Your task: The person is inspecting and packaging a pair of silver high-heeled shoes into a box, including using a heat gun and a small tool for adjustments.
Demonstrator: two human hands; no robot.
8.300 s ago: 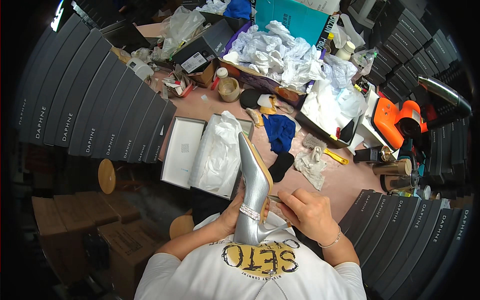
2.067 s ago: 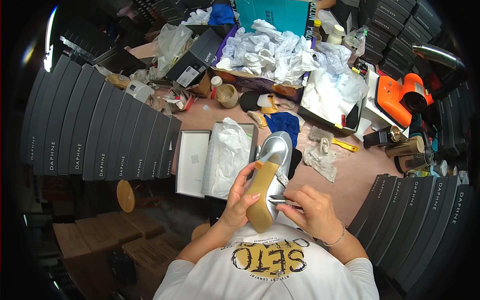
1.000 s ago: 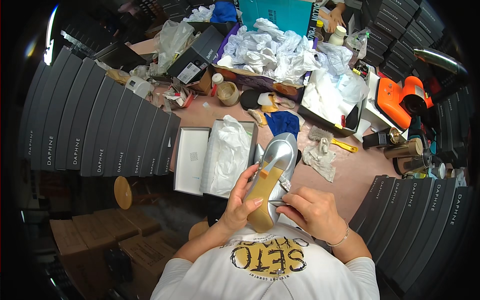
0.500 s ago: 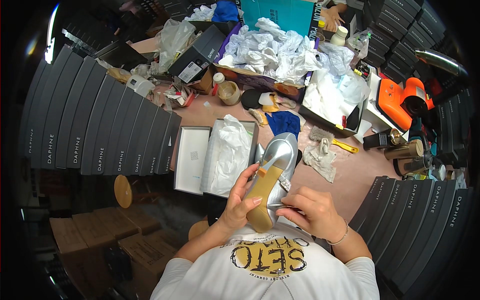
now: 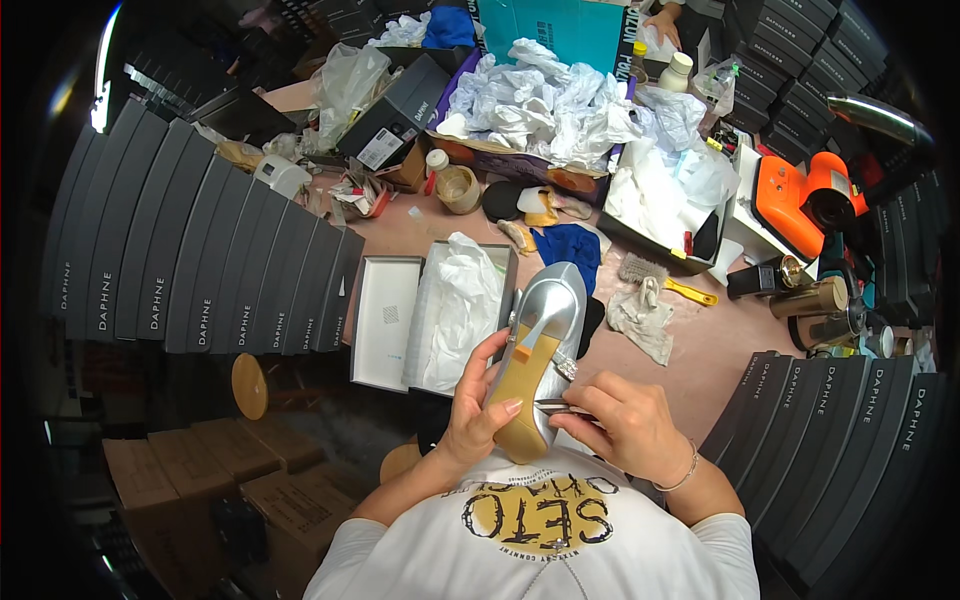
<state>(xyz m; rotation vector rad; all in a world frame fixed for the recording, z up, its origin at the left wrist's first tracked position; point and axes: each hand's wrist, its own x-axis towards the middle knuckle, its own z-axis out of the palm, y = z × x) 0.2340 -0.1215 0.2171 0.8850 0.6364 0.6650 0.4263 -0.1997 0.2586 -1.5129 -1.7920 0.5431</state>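
Observation:
A silver heeled shoe (image 5: pixel 560 302) with a tan sole and a sparkly strap is held sole-up in front of my chest. My left hand (image 5: pixel 476 408) is closed round its left side, thumb pressed on the sole. My right hand (image 5: pixel 628 420) pinches a thin metal tool that looks like tweezers (image 5: pixel 556 406). The tool's tip touches the shoe near the sole's right edge; what it does there is too small to make out. Behind the shoe, on the table, lies an open shoe box (image 5: pixel 386 322) with white tissue paper (image 5: pixel 462 310) in it.
Rows of grey shoe boxes (image 5: pixel 190 240) stand at left and more (image 5: pixel 840 440) at right. A blue cloth (image 5: pixel 568 250), a yellow-handled brush (image 5: pixel 690 291), a rag (image 5: pixel 641 322) and a glue jar (image 5: pixel 458 188) lie beyond the shoe. Another person's hand (image 5: pixel 662 28) shows at the far edge.
The shoe has tilted slightly and the tool shows a little more between my right fingers. Both hands keep their grip. At the far edge, the other person's hand has shifted and holds something white.

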